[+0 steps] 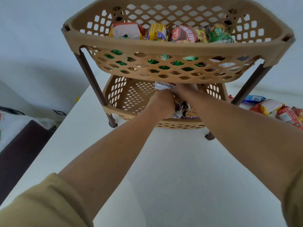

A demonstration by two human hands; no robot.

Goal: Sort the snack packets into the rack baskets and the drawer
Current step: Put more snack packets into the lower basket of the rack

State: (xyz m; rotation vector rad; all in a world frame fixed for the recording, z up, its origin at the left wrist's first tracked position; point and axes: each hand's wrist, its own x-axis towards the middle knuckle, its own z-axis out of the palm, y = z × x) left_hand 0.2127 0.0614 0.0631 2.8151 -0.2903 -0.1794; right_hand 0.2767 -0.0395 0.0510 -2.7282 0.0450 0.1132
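left hand (161, 104) curled on silver-edged packet (164, 86), 12 o'clock | right hand (184, 91) touching it, fingers hidden, grip unclear | judged: lay it flat on purple packets (186, 106) in lower basket (111, 109), wrists clear of upper basket (164, 46) | loose packets (268, 107) wait, 2 o'clock

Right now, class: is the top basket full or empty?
Not empty: several snack packets show inside the top basket.

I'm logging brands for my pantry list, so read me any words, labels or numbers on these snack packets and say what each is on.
No text reads for certain.
Upper packets in the top basket: lettering too blurred.
Green packets behind its mesh: white lettering, cut off, blurred.
Silver-edged packet in the lower basket: small print, blurred.
Loose packets on the table: blurred.
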